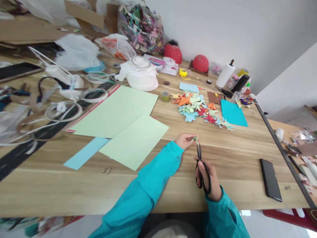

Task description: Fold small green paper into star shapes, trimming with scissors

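Observation:
My left hand [185, 141] pinches a small pale green folded paper star [195, 138] just above the table. In my right hand [210, 178] is a pair of black scissors [199, 153], fingers through the handle loops. The blades point away from me and their tips meet the lower edge of the paper star; whether they cut into it is too small to tell. Beyond my hands lies a heap of folded paper stars [194, 105] in green, blue, orange and red.
Pale green paper sheets [138, 142] and a blue paper strip [85, 153] lie left. A turquoise paper square [234, 112] is right of the heap, a black phone [270, 180] near the right edge. White cables [94, 96] and a power strip [71, 86] crowd the far left.

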